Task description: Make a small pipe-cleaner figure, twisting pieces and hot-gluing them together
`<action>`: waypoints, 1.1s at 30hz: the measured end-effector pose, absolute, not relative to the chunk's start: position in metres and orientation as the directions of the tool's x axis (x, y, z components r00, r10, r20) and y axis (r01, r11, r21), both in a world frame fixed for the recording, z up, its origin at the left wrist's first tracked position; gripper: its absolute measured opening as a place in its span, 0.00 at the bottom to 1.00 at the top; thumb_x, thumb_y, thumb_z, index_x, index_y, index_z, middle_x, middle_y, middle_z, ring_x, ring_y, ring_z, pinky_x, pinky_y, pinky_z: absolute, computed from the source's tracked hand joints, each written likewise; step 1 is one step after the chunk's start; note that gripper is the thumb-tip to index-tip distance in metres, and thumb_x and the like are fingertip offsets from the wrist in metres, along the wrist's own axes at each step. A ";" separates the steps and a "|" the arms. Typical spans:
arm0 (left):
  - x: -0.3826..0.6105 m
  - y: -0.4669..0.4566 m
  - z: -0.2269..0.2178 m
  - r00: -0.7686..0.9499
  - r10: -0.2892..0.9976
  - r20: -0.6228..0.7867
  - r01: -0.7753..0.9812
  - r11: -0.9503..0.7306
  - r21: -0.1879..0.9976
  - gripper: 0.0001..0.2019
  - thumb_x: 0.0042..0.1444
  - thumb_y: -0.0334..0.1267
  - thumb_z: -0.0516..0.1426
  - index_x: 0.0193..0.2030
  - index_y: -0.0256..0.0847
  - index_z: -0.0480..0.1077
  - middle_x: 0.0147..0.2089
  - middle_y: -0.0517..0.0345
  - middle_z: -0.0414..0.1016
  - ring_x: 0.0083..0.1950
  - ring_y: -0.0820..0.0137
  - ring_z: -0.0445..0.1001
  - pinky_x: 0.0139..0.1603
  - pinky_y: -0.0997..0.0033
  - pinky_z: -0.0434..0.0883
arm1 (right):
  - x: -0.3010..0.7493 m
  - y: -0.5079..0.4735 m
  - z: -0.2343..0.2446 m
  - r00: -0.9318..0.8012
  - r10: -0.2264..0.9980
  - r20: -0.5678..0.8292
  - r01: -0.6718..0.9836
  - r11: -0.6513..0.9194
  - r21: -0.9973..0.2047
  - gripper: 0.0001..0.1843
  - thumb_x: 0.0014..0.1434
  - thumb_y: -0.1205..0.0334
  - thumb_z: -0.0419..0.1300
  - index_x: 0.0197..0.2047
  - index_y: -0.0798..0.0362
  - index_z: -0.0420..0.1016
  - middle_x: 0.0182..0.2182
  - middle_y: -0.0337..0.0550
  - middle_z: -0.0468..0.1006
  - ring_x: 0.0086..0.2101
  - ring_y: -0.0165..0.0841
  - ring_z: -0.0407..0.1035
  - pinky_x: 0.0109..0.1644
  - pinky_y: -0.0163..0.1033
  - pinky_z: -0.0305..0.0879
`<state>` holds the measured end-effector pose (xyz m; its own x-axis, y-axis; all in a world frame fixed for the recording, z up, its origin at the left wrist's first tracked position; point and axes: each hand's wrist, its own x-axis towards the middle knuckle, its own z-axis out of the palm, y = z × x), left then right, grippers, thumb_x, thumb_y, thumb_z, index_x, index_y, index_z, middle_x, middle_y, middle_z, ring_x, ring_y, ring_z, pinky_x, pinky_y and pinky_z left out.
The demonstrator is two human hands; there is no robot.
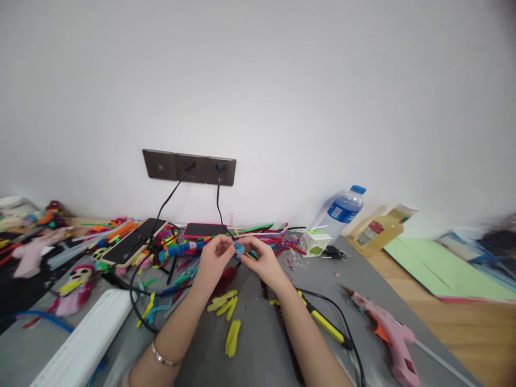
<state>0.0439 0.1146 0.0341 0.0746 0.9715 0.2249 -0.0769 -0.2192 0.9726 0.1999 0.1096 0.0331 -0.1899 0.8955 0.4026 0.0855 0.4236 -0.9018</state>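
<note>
Craft corner; pink glue gun (399, 334), yellow fuzzy stems (232, 338), green paper (447, 269), wall sockets (161, 167)

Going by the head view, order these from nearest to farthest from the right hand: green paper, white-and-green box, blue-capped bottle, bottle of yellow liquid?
From the right hand:
1. White-and-green box, to its right
2. Blue-capped bottle, right, beyond the box
3. Bottle of yellow liquid, farther right
4. Green paper, far right
</note>
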 end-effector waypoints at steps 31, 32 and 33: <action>0.039 0.110 0.041 0.250 0.936 0.247 0.001 -0.256 0.967 0.10 0.46 0.32 0.62 0.36 0.40 0.69 0.43 0.53 0.79 0.45 0.64 0.77 0.48 0.64 0.72 | 0.209 0.123 0.021 0.085 0.938 0.337 -0.032 0.341 -0.940 0.13 0.53 0.55 0.65 0.40 0.48 0.70 0.33 0.40 0.73 0.31 0.33 0.65 0.36 0.37 0.63; 0.040 0.110 0.039 0.250 0.934 0.254 -0.019 -0.258 0.966 0.10 0.45 0.31 0.62 0.35 0.40 0.67 0.43 0.53 0.79 0.45 0.65 0.77 0.48 0.64 0.72 | 0.209 0.122 0.022 0.081 0.937 0.338 -0.032 0.342 -0.939 0.14 0.54 0.53 0.65 0.40 0.48 0.71 0.33 0.40 0.73 0.32 0.34 0.66 0.37 0.38 0.64; 0.042 0.109 0.038 0.254 0.934 0.252 -0.028 -0.254 0.967 0.10 0.45 0.31 0.62 0.33 0.41 0.64 0.42 0.53 0.79 0.45 0.65 0.77 0.47 0.65 0.71 | 0.208 0.121 0.024 0.070 0.937 0.342 -0.039 0.345 -0.938 0.14 0.54 0.51 0.65 0.41 0.48 0.71 0.34 0.41 0.74 0.33 0.35 0.67 0.38 0.39 0.65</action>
